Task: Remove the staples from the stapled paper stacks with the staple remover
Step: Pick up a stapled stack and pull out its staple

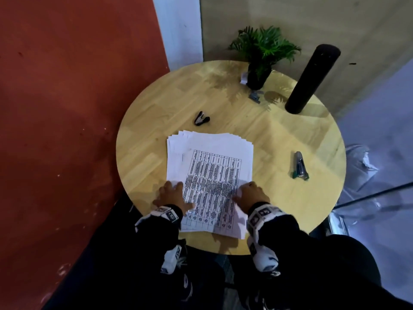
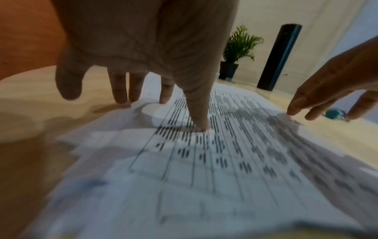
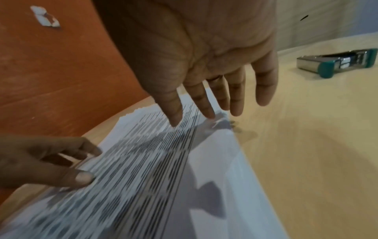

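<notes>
1. On the round wooden tabletop (image 1: 156,104) I see my paper stack (image 1: 210,162) lying near the front edge, sheets fanned slightly, a printed table on the top page.
2. My left hand (image 1: 172,195) rests on the stack's left side with fingers spread and straight; in the left wrist view the thumb tip presses down on the printed page while the other fingertips (image 2: 120,97) reach the paper's far edge.
3. My right hand (image 1: 250,193) lies on the stack's right side, fingers spread and fairly straight, tips touching the sheet near its right border; it pinches nothing.
4. Beyond the stack, apart from both hands, the black staple remover (image 1: 201,118) sits alone on the wood.
5. To the right of the papers, well apart, lies a metal stapler (image 1: 300,166) with teal ends.
6. At the far side stand a small potted plant (image 1: 261,54) and a tall black cylinder (image 1: 310,79), with a few strips of spare staples (image 1: 256,96) between them.
7. An orange wall (image 1: 67,108) runs along the left.
</notes>
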A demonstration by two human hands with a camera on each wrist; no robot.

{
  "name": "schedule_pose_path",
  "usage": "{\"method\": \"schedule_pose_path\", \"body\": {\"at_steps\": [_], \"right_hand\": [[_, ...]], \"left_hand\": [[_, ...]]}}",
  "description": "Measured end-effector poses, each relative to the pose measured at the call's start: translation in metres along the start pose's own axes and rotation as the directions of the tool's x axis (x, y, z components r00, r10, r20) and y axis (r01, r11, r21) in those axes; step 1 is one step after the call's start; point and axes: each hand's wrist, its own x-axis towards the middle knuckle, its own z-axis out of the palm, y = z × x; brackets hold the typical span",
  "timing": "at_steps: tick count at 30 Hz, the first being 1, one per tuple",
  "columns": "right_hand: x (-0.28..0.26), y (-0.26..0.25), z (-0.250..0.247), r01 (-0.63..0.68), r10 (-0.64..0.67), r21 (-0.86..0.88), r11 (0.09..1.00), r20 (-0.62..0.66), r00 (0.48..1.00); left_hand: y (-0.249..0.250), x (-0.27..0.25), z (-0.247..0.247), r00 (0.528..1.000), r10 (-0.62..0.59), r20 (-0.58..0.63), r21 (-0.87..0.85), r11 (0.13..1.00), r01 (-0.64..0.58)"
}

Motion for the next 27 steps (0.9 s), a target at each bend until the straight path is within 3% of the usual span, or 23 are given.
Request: {"method": "schedule_pose_path", "body": {"at_steps": [4,8,12,17,22,25,27], "right_hand": [[0.028,-0.016,-0.052,0.067,-0.074,-0.044,0.997,-0.178,0.981],[0.081,-0.068,-0.094,0.273,-0.311,-0.177,0.945,-0.238,0.920],[0.128,-0.124,-0.115,0.404,-0.495,-0.387,0.829,-0.169,0.852],[0.180,-0.164,-0.105,0.454,-0.519,-0.492,0.742,0.007,0.855],[0.202,-0.180,-0.089,0.408,-0.483,-0.600,0.688,0.040,0.874],[0.201,-0.176,-0.101,0.380,-0.483,-0.536,0.754,-0.060,0.873],[0.195,-0.168,-0.111,0.381,-0.450,-0.343,0.859,-0.147,0.881]], "left_hand": [[0.017,0.024,-0.024,0.994,0.034,-0.107,-0.028,0.999,-0.037],[0.025,0.051,-0.032,0.976,0.217,0.013,-0.025,0.976,-0.217],[0.020,0.065,-0.029,0.952,0.297,0.078,0.102,0.947,-0.304],[0.018,0.065,-0.021,0.953,0.293,0.072,0.126,0.946,-0.300],[0.018,0.064,-0.022,0.957,0.283,0.061,0.061,0.956,-0.287],[0.019,0.063,-0.022,0.956,0.291,0.046,0.103,0.950,-0.294],[0.019,0.063,-0.023,0.956,0.290,0.047,0.111,0.950,-0.293]]}}
